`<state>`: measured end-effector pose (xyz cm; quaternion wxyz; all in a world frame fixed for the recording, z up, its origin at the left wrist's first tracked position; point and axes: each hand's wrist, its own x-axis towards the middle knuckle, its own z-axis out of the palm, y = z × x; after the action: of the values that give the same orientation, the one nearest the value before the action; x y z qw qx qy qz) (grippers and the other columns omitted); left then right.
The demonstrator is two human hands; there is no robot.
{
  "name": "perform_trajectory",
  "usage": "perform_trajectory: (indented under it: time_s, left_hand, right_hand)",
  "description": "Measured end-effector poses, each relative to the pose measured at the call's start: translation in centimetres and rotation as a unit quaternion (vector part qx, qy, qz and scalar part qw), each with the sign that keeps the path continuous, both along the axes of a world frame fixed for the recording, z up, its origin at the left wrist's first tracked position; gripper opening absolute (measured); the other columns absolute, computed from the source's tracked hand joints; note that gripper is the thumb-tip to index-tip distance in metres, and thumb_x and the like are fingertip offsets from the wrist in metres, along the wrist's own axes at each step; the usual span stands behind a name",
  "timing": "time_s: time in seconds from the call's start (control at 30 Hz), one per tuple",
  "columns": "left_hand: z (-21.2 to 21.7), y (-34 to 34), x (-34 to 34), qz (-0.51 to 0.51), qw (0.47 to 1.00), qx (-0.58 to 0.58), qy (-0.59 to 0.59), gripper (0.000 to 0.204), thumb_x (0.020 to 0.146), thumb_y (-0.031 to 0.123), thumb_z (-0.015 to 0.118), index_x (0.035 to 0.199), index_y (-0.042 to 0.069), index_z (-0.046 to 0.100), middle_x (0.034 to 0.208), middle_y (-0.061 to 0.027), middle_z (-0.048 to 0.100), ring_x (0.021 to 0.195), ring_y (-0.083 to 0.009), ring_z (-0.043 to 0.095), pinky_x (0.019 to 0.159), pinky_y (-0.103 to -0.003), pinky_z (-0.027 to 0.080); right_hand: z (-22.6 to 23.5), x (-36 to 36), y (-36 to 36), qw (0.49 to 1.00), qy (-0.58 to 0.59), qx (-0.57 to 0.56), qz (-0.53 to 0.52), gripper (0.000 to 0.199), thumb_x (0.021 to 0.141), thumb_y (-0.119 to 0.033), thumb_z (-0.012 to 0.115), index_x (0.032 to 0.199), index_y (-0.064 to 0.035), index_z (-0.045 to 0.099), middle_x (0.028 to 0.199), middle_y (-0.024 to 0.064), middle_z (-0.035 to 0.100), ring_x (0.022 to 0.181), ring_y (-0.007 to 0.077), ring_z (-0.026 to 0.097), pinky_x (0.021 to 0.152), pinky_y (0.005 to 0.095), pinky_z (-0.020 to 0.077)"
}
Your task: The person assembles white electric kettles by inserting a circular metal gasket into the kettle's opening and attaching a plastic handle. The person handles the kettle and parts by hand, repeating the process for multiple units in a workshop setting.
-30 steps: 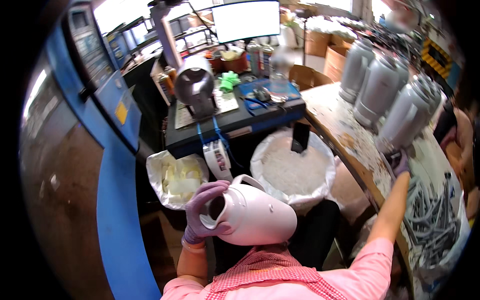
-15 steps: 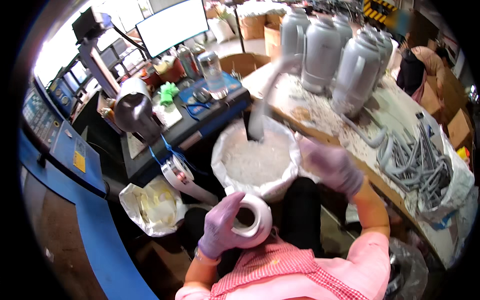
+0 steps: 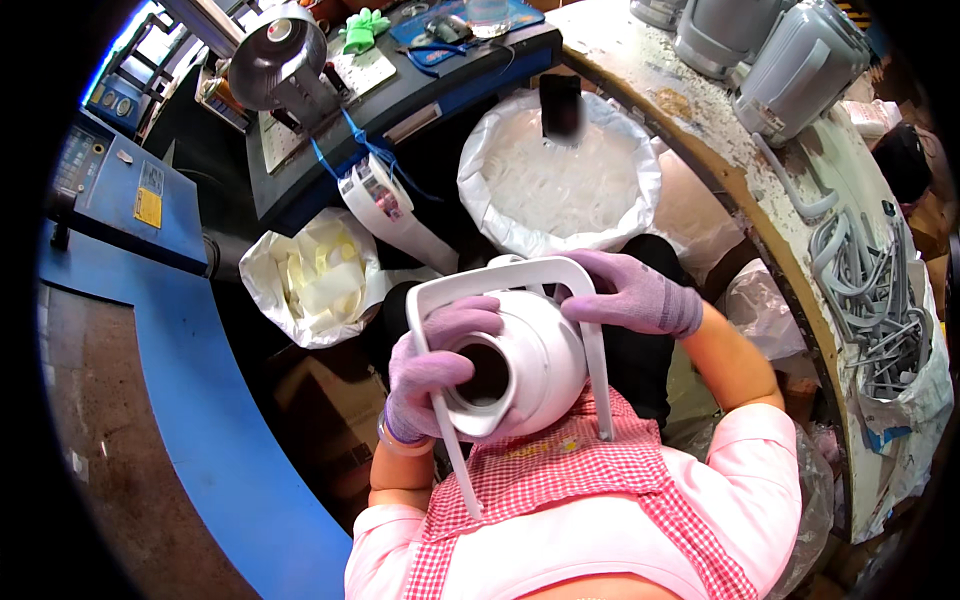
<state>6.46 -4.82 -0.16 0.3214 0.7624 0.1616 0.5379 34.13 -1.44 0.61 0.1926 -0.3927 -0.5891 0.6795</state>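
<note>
A pale grey plastic jug (image 3: 545,350) lies tilted in my lap, its round mouth facing me. My left hand (image 3: 425,375) is closed around the jug near its neck, with fingers beside the opening. A pale grey U-shaped handle (image 3: 490,277) straddles the jug, its two long arms pointing toward my apron. Gripping that handle at its right corner is my right hand (image 3: 640,292), thumb and fingers bent over it. Both hands wear light purple gloves. Whether the handle's arms are joined to the jug, I cannot tell.
A white-lined tub of translucent pieces (image 3: 560,180) stands ahead. Left of it are a tape roll (image 3: 375,195) and a bag of pale scraps (image 3: 325,280). Several grey jugs (image 3: 805,65) and a heap of grey handles (image 3: 865,300) occupy the right bench.
My right hand has come from beside the tub to the jug. The U-shaped handle is now over the jug in my lap. The view has tipped downward.
</note>
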Motion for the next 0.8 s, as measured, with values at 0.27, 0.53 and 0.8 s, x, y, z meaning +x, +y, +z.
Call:
perform_trajectory:
  time_s: [0.27,0.53,0.8]
  left_hand:
    - [-2.7,-1.6,-2.9,0.164,0.985,0.011,0.043,0.124,0.073,0.046,0.087,0.158,0.015,0.003,0.121,-0.0196,0.061,0.113,-0.0375,0.062,0.098,-0.052,0.048]
    - [-2.9,-4.4,-2.8,0.183,0.980,0.024,0.076,0.128,0.076,0.046,0.084,0.160,0.007,-0.004,0.119,-0.0188,0.059,0.109,-0.0324,0.062,0.095,-0.045,0.050]
    - [1.1,-5.1,-2.4,0.110,0.985,0.004,0.130,0.105,0.065,0.033,0.094,0.139,0.004,0.025,0.105,-0.0173,0.064,0.090,-0.0353,0.068,0.080,-0.047,0.055]
  right_hand:
    - [-3.8,-5.1,-3.0,0.929,0.257,0.016,-0.264,0.055,0.086,-0.015,0.062,0.138,0.0020,0.053,0.111,0.0120,0.063,0.094,0.0197,0.061,0.086,0.0295,0.0479]
    - [-5.6,-7.6,0.2,0.784,0.453,-0.168,-0.390,0.018,0.103,-0.023,0.051,0.112,-0.0099,0.060,0.058,-0.0083,0.031,0.042,0.0054,0.027,0.039,0.0232,0.0231]
    - [-3.6,-9.4,-1.8,0.919,0.223,-0.122,-0.300,0.053,0.092,-0.012,0.058,0.141,0.0032,0.044,0.085,0.0009,0.056,0.078,0.0086,0.055,0.077,0.0218,0.0462]
